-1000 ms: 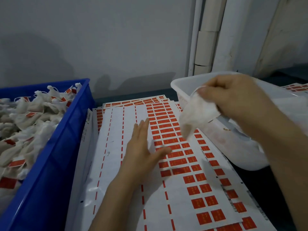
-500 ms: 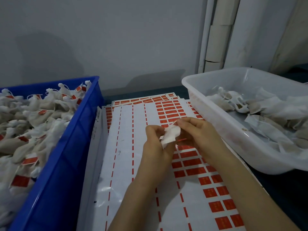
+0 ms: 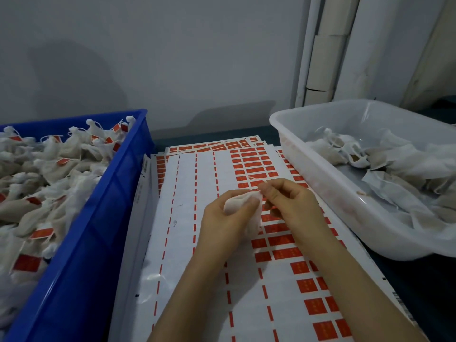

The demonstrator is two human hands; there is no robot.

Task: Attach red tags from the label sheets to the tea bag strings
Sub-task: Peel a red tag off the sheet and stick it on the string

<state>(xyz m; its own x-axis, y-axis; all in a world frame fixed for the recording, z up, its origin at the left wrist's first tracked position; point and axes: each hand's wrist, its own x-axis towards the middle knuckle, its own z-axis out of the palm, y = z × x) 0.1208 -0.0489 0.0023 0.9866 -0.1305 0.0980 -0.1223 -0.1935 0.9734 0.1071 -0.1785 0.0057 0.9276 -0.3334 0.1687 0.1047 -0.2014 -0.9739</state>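
Left hand grips one white gauze bag, soft and crumpled, its lower corner hanging past the palm; the bag sits mid-frame, held just above the sheets. Right hand meets it at the bag's gathered top, with thumb and forefinger fingers pressed together, pinching the thin pale string, which runs up and left from the pinch. The other right fingers are loosely curled. The sheets are glossy white backing paper, stacked flat on the dark counter. Their left columns are stripped to thin red dashes, while the right columns carry small red rectangular tags. The blue hard-plastic bin at left is heaped with gauze bags that have red tags on their strings. The translucent white tub at right has rounded corners and holds flatter, untagged bags. Its near wall overlaps the sheets' right edge.
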